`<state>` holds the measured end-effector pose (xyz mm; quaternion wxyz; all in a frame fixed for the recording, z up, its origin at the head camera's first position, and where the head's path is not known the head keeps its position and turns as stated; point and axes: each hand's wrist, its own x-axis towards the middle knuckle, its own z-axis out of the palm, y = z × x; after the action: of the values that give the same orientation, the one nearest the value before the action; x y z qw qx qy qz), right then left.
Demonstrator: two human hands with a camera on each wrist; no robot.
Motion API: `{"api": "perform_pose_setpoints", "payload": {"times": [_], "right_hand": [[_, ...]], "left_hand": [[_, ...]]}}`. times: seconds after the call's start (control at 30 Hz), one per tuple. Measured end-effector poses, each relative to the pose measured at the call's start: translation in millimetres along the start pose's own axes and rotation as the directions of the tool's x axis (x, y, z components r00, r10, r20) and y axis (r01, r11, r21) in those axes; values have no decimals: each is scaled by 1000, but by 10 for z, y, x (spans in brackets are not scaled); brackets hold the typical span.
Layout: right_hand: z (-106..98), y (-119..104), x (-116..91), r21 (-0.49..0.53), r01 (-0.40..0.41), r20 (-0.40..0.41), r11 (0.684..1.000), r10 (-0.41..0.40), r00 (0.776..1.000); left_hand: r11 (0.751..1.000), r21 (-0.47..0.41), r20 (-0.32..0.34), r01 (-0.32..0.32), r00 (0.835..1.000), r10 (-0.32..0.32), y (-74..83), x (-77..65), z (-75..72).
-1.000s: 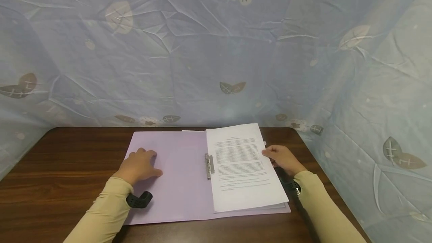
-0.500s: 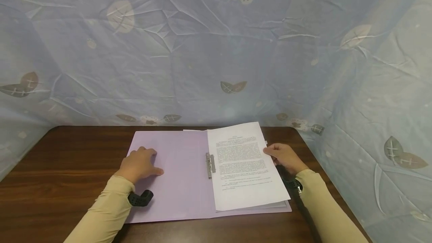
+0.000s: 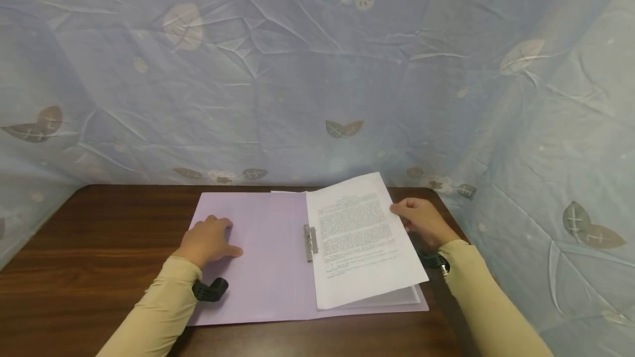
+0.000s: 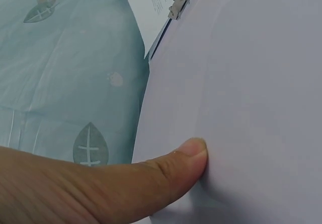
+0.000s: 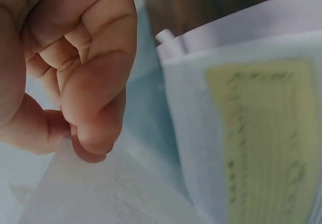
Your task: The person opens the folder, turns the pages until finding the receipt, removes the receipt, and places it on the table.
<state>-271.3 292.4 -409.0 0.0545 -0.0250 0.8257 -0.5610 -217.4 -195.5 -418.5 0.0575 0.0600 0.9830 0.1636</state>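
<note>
A lilac folder (image 3: pixel 268 269) lies spread on the table, with a metal clip (image 3: pixel 310 243) near its fold. Printed sheets of paper (image 3: pixel 364 247) sit on its right half, held at the clip side. My right hand (image 3: pixel 421 222) pinches the right edge of the top sheet between thumb and fingers, raising that side. In the right wrist view, a page with a yellow printed panel (image 5: pixel 269 138) shows underneath. My left hand (image 3: pixel 208 241) rests on the folder's left cover, fingers spread, and the left wrist view shows its thumb (image 4: pixel 171 171) on the lilac surface.
The dark wooden table (image 3: pixel 99 252) extends to the left of the folder. A pale blue patterned cloth (image 3: pixel 278 87) hangs behind the table and along the right side. Both wrists wear black straps (image 3: pixel 210 290).
My right hand has moved slightly up, lifting the top sheet's right side higher, so more of the pages beneath shows at the lower right. My left hand stays on the cover.
</note>
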Motion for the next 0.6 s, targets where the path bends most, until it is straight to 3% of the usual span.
{"api": "perform_pose_setpoints", "payload": {"times": [0.33, 0.6], "right_hand": [[112, -501, -9, -46, 12, 1, 999, -12, 1000], [310, -907, -15, -103, 70, -13, 992, -72, 997]], "left_hand": [[1000, 4, 1, -2, 1000, 2, -12, -4, 1], [1000, 3, 1, -6, 1000, 6, 11, -22, -26]]}}
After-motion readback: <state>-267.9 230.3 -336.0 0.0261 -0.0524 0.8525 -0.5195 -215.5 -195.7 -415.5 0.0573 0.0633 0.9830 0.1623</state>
